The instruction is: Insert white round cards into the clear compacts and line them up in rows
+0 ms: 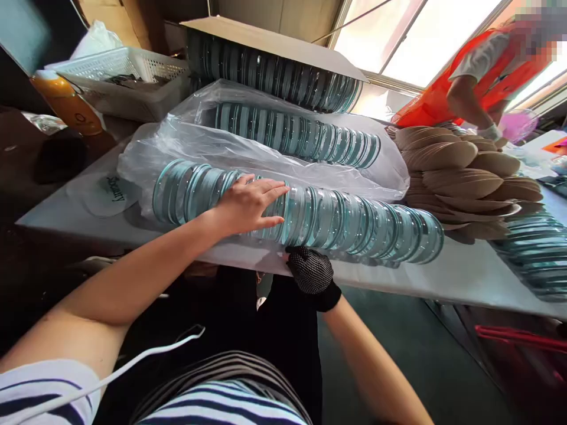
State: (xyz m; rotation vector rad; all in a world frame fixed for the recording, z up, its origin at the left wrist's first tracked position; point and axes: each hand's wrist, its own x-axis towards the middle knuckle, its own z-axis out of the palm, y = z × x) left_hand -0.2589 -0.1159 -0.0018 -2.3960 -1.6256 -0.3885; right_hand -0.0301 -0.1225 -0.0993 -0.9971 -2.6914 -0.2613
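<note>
A long row of clear, greenish round pieces (358,224), nested on their sides, lies along the front of the table. They look like plastic visor or lid rings; I cannot tell their exact kind. My bare left hand (252,203) rests on top of the row with its fingers spread. Below the row's near side, at the table edge, is my right hand (310,270) in a black dotted glove. Its fingers are curled and partly hidden beneath the row. Clear plastic film (195,139) lies behind, with a second row of the same pieces (296,134) on it.
At the back, cardboard (274,44) covers another row. A white basket (155,100) and an orange bottle (68,103) stand at the left. Stacked brown oval pieces (460,177) lie at the right, near a person in an orange vest (443,82). A white cable (146,354) hangs before me.
</note>
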